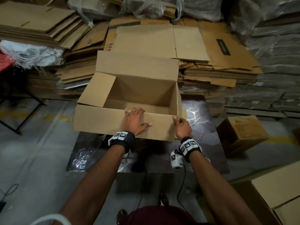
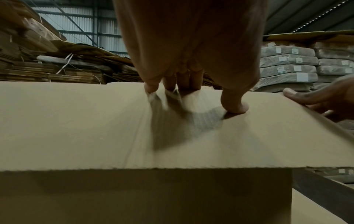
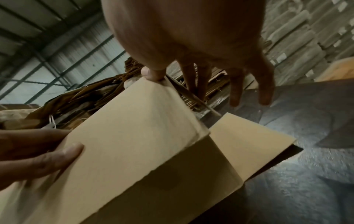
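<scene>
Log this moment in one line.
open brown cardboard box on dark glossy table | left hand presses near flap | right hand grips flap's right corner

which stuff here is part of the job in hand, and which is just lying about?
In use: open carton; its near flap; left hand pressing that flap; right hand gripping the flap's right corner; dark table underneath.
Lying about: flattened carton stacks; wrapped bundles; closed box on the floor.

— On the dark marbled board?
— Holds an open cardboard box, upright; clear film at the near left corner.
— On the grey floor?
— Bears a shut carton right of the board; flat cardboard stacks behind.
</scene>
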The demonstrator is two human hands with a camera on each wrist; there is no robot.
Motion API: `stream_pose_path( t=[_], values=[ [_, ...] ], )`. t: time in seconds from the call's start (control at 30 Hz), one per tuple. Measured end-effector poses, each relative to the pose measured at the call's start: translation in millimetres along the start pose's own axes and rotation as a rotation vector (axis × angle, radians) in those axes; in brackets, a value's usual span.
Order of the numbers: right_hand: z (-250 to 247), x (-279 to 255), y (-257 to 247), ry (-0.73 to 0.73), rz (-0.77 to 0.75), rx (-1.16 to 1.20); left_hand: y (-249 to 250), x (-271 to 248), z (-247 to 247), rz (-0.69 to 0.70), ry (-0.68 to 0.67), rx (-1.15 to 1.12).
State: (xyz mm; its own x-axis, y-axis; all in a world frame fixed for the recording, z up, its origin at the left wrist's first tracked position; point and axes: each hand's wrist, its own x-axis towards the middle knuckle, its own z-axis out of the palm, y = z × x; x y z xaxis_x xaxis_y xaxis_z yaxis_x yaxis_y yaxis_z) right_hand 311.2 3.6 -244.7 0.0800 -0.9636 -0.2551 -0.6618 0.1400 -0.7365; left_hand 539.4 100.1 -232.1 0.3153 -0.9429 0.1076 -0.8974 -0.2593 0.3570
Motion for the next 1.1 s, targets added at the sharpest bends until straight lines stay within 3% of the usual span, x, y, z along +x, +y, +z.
stream_pose_path(
  t=[0.13,0.3,0.4,0.5,0.57,0.63,0.73,0.87,0.93,0.97,1.03,1.1],
  values=[
    [2.7,7.9,-2.0,-0.03,0.0,0.125,2.0,4.0,-4.4,-0.004,-0.038,-0.069],
    [-5.5,35.2,-7.8,-0.001,-0.022,-0.019,-7.1,7.0,-21.0,0.07,-0.166,-0.088],
    [-24.4,51.1,-13.2,0.081,0.019,-0.114,-22.1,-4.5,-28.5,-0.045,-0.045,0.256],
    [-41.2,56.1,-25.9,0.166,0.006,-0.264,-28.7,-19.6,-28.4,-0.145,-0.058,0.245],
    [-41.9,52.8,-39.6,0.258,-0.113,-0.326,-28.2,-20.8,-30.6,-0.112,-0.082,0.069],
    [-29.0,44.1,-53.5,0.283,-0.335,-0.415,-27.3,-16.3,-37.0,-0.063,-0.063,-0.122],
    [12.9,22.2,-69.0,0.116,-0.663,-0.503,-27.5,-5.4,-42.9,-0.003,-0.063,-0.378],
    [66.7,0.2,-84.3,0.006,-0.822,-0.384,-32.5,6.3,-50.7,-0.069,0.013,-0.552],
    [85.9,-6.4,-88.8,-0.034,-0.872,-0.384,-41.7,9.3,-62.0,-0.113,0.072,-0.418],
    [94.0,-9.3,-90.9,-0.055,-0.893,-0.413,-46.7,10.5,-68.6,-0.114,0.026,-0.26],
    [105.8,-13.0,-94.5,-0.068,-0.89,-0.498,-57.5,13.5,-80.1,-0.092,-0.183,0.109],
    [113.8,-13.5,-95.2,-0.049,-0.857,-0.552,-67.7,18.2,-88.1,-0.094,-0.31,0.279]
  ],
)
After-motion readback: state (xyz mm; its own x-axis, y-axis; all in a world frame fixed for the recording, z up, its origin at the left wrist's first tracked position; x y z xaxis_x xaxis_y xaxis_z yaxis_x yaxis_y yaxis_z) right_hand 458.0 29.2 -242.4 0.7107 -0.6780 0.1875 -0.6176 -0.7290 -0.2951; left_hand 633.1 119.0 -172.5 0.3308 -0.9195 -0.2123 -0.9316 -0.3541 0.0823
